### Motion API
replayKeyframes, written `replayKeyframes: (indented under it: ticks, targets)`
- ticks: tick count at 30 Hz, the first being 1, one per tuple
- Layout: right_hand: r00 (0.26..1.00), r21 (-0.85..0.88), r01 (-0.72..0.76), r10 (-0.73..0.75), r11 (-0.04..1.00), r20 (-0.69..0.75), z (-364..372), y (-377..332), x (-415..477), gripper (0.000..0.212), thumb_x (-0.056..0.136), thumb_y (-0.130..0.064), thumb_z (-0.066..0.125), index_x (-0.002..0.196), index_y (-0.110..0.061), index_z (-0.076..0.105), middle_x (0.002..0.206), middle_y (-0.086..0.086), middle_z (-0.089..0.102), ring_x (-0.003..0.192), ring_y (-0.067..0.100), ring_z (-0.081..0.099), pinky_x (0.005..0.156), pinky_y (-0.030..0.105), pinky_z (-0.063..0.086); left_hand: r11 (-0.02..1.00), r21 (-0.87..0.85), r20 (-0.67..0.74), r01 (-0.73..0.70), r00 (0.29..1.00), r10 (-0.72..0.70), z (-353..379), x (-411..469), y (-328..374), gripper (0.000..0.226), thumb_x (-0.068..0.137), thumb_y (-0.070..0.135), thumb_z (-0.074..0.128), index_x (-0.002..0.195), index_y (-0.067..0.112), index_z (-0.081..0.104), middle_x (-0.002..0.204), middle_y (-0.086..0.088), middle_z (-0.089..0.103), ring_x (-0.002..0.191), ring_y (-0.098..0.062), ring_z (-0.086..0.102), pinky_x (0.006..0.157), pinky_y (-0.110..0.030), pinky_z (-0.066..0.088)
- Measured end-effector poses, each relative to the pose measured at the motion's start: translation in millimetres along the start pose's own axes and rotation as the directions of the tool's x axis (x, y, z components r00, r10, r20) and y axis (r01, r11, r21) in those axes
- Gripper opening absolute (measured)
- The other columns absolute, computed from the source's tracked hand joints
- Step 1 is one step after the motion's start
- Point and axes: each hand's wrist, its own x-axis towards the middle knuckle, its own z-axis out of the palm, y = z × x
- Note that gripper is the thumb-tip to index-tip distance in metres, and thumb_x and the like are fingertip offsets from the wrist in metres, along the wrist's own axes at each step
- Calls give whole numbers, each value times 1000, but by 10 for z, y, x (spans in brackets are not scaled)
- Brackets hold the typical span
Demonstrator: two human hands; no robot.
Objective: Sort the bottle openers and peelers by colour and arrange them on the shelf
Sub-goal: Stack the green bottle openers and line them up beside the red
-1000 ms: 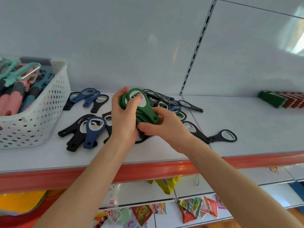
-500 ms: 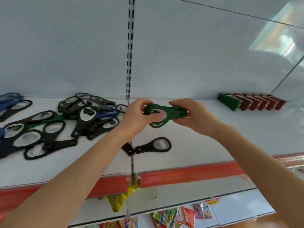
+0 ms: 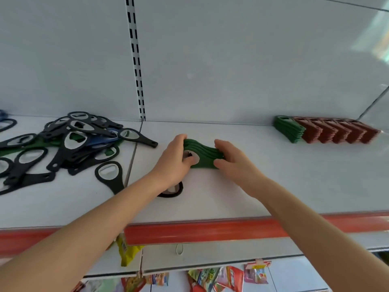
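The step in hand appears to be carrying a sorted colour group to its place. Both hands hold one stack of green bottle openers (image 3: 205,151) over the middle of the shelf (image 3: 294,178). The left hand (image 3: 173,160) grips the ring end with its fingers curled over the top, and the right hand (image 3: 234,164) pinches the handle end between thumb and fingers. The stack stands on edge, its layers squared together. Its lower edge sits at or just above the shelf surface, and which of the two cannot be told.

From the stack, the unsorted pile (image 3: 71,144) of black, blue and green openers lies at 9 o'clock. A tidy row stands at 2 o'clock against the back wall: a green stack (image 3: 288,128) with red stacks (image 3: 336,131) touching it on the far side. A lone black opener (image 3: 171,191) lies at 7 o'clock, partly hidden under the left forearm.

The likely next move is to take the held greens toward 2 o'clock and set them just beside the green stack. That calls for a steady two-ended squeeze so the layers stay aligned, and a matching tilt on landing. More green openers show in the pile, so sorting looks well short of done.
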Motion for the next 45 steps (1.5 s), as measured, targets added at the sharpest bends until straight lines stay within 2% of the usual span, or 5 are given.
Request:
replayKeyframes:
  ticks: [14,19,26,32,45]
  targets:
    - [980,56,108,-97,993,-172,76,-13,-3,47,90,7,44,134,-7,40,123,1,49,115,13,47,101,23,36,999,41,28,-22,999,21,127,4,57,56,96,1,37,145,2,8,152,-22,6,109,19,32,74,13,10]
    - [988,-80,96,-104,992,-112,56,34,3,41,90,5,45,129,-4,43,126,12,51,119,25,48,104,31,35,991,133,117,9,993,-25,124,29,30,68,97,-1,33,144,7,-15,151,-16,-22,142,-19,-3,74,4,-6]
    - [994,-146,98,-105,984,-42,-75,-1,-21,39,91,0,50,129,-5,46,123,4,54,116,14,50,102,24,37,937,297,178,-181,975,132,-162,97,-67,57,94,6,45,145,12,19,120,-12,41,109,-22,44,83,-17,30]
    - [997,-60,56,-60,997,-56,-275,-150,-97,18,92,-8,51,105,-16,61,94,-6,64,86,10,61,90,34,50,973,-228,65,-30,997,46,-288,173,79,16,85,10,63,100,7,63,92,-10,65,83,-22,62,82,-31,54]
    - [956,-580,-32,-145,814,-255,-652,145,-472,32,86,-17,61,117,-13,52,92,-1,55,78,14,48,61,23,33,889,-417,427,190,904,7,321,613,531,17,86,4,59,91,-11,64,79,-11,66,61,-8,65,58,-16,54]
